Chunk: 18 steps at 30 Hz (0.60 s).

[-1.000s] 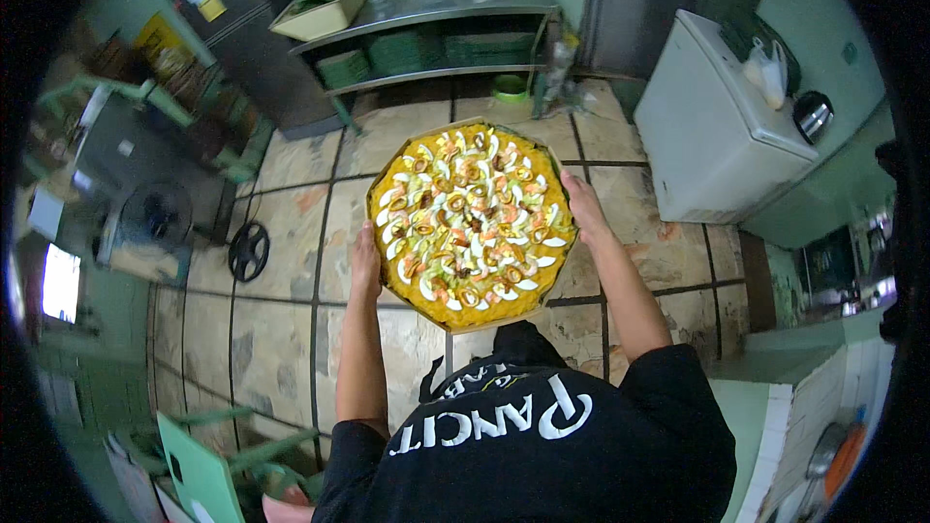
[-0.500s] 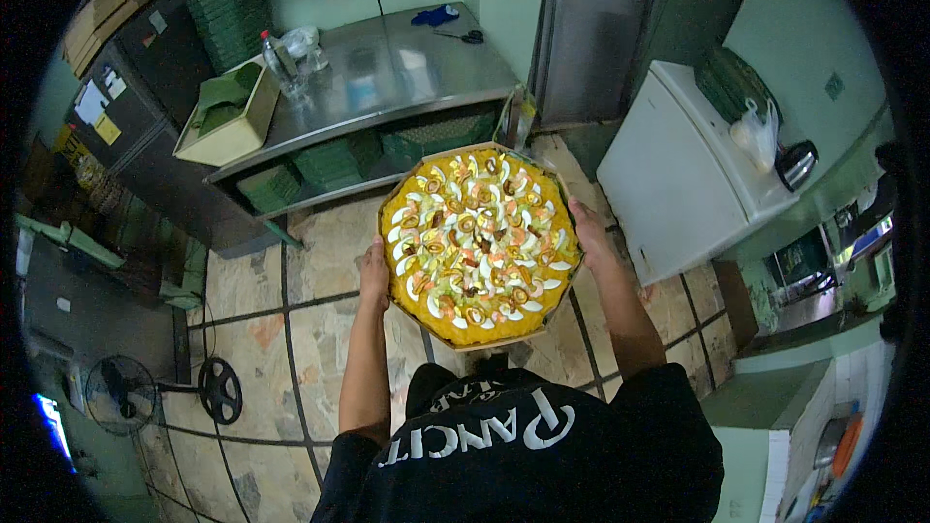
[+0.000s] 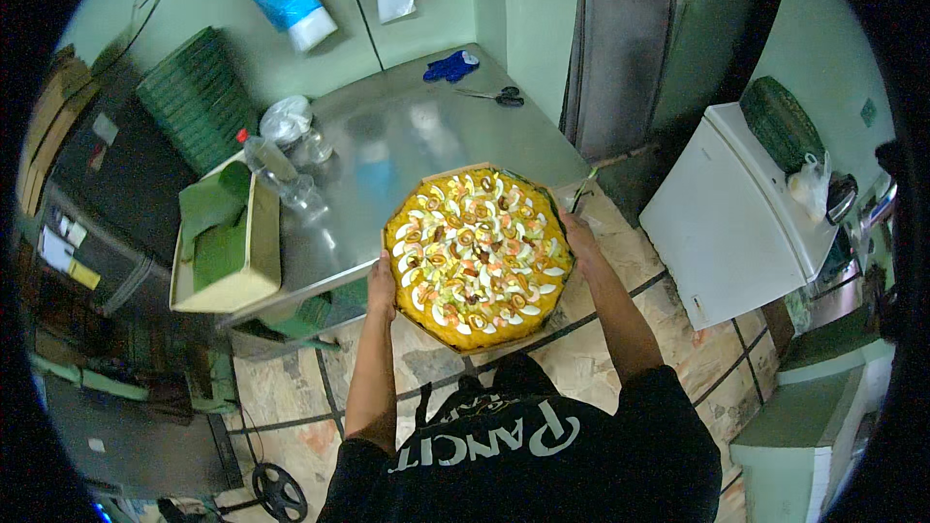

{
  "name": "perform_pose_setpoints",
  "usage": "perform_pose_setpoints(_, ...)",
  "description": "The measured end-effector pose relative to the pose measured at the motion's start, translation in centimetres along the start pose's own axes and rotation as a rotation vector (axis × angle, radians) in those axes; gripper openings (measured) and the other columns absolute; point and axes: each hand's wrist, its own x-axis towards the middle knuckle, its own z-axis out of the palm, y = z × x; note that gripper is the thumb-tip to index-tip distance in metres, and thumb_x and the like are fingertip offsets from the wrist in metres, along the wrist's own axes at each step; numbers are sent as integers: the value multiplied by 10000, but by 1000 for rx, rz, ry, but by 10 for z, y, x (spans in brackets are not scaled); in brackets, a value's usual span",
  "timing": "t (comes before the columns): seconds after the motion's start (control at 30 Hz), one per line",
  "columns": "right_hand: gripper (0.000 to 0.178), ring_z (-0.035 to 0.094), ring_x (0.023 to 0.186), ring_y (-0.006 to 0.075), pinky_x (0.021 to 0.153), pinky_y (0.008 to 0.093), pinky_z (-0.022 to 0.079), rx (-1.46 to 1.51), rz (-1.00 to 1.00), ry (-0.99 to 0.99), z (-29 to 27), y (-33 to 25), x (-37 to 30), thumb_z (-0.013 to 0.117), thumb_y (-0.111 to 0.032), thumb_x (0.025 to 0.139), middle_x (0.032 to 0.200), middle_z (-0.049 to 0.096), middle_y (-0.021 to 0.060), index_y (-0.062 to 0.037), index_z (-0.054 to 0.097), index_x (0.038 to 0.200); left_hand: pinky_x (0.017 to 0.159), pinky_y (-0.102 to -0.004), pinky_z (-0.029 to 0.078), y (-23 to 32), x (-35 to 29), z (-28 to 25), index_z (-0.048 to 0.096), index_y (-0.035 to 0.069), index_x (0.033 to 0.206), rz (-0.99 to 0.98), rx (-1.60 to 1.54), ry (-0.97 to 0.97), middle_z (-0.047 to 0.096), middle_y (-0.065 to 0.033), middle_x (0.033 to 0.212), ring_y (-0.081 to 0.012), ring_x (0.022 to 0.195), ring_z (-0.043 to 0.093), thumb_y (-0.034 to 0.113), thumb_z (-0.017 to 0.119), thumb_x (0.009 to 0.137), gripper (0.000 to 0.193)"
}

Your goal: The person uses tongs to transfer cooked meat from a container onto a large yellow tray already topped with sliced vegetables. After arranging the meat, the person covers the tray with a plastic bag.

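I carry a big round tray of yellow noodles (image 3: 477, 257) topped with egg slices, shrimp and green bits, held level in front of my chest. My left hand (image 3: 381, 283) grips its left rim and my right hand (image 3: 579, 242) grips its right rim. The tray's far edge hangs over the near corner of a steel table (image 3: 407, 150).
On the steel table lie a plastic bottle (image 3: 276, 169), a crumpled clear bag (image 3: 286, 121), a box with banana leaves (image 3: 223, 237), scissors (image 3: 499, 97) and a blue glove (image 3: 450, 66). A white chest freezer (image 3: 731, 213) stands to the right, green stacked crates (image 3: 194, 97) at the back left.
I have walked toward the steel table; it has grown in view and the tray now reaches over its near corner. Both hands keep the same grip.
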Motion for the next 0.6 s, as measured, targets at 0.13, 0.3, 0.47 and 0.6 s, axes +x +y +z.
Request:
perform_pose_setpoints(0.13, 516, 614, 940, 173, 826, 343, 497, -38, -1, -10, -16, 20, 26, 532, -470, 924, 1091, 639, 82, -4, 594, 1138, 791, -357, 508, -9, 11, -6, 477, -50, 1239, 11, -8, -81, 601, -154, 1113, -248, 959, 601, 445, 435, 965, 567)
perform_pose_setpoints(0.3, 586, 610, 981, 208, 839, 347, 495, -125, 23, -47, -6, 15, 20, 534, -489, 912, 1164, 608, 109, 12, 545, 1217, 831, -355, 492, -9, 6, -18, 473, -72, 1247, 73, 41, -56, 593, -168, 1137, -252, 970, 596, 470, 438, 958, 615)
perform_pose_setpoints(0.47, 615, 560, 1096, 231, 897, 401, 459, -224, -111, -105, -28, 34, 53, 498, -500, 924, 1248, 553, 134, 25, 520, 1244, 849, -348, 480, -10, 15, -18, 473, -79, 1254, 75, -37, -112, 583, -183, 1160, -254, 1002, 586, 492, 436, 952, 647)
perform_pose_setpoints(0.6, 591, 548, 1066, 228, 890, 384, 436, -193, 15, -58, -18, 14, 25, 515, -468, 920, 1237, 550, 120, 11, 501, 1266, 886, -359, 465, -1, -2, -6, 493, -73, 1249, 44, 109, -27, 589, -184, 1167, -261, 1026, 582, 498, 396, 962, 646)
